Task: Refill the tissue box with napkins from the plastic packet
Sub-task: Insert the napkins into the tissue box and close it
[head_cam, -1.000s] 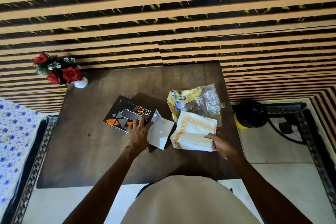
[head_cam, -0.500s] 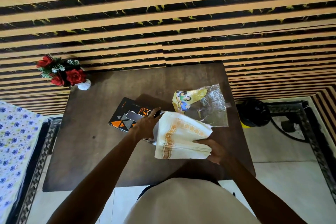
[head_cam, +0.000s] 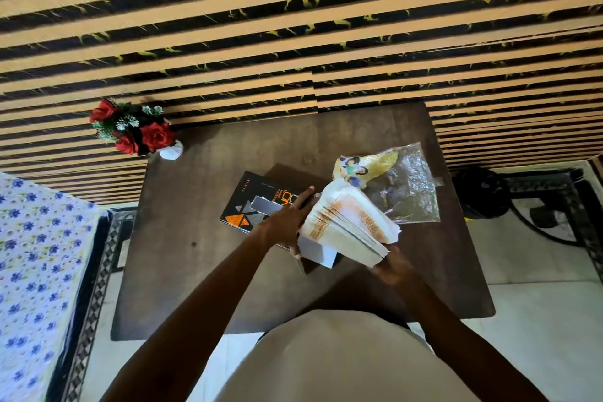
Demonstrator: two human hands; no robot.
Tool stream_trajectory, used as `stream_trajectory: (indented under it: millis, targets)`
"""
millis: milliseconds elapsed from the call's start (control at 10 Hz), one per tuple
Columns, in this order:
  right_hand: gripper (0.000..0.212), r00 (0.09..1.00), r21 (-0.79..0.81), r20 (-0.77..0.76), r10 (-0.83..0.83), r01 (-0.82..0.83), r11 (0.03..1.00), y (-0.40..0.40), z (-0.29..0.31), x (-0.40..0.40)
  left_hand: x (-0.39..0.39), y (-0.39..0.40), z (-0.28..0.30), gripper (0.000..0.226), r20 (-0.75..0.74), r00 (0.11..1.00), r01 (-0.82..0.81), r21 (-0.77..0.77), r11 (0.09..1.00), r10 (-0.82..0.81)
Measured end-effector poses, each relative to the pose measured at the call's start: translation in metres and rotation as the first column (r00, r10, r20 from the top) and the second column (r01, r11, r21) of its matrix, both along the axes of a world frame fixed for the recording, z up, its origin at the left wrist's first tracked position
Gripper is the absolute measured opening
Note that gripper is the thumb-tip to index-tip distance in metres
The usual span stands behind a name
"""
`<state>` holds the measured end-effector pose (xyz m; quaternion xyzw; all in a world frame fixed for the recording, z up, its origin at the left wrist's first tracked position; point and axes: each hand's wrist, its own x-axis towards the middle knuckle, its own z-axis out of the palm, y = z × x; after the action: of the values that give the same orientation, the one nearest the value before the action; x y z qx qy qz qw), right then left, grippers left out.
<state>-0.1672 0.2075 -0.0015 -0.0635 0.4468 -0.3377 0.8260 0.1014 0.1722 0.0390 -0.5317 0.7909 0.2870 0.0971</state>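
Napkins at the box mouth

My right hand (head_cam: 393, 266) grips the tilted napkin stack (head_cam: 350, 225) from below; my left hand (head_cam: 287, 222) lies flat on the tissue box (head_cam: 257, 202), mid-surface, touching the stack's left side.

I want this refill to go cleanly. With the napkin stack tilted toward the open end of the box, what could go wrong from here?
1. The napkin stack is fanned and pinched only at its near corner by the right hand; sheets may slip out.
2. The left hand rests on the tissue box, but its white end flap could fold in and block entry.
3. The empty plastic packet lies close and might be swept aside.
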Motion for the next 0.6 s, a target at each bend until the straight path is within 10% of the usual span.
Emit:
stream_trajectory:
  millis: [200, 600]
  targets:
    - [0.044, 0.834, 0.046, -0.443, 0.329, -0.345, 0.937, -0.005, -0.002, 0.018, 0.007, -0.003, 0.000, 0.141, -0.148, 0.985, -0.078, 0.060, 0.995, 0.086]
    - [0.039, 0.581, 0.004, -0.749, 0.317, -0.475, 0.880, -0.010, 0.011, 0.025, 0.018, 0.008, -0.008, 0.134, -0.254, 0.955, -0.143, 0.060, 0.988, 0.153]
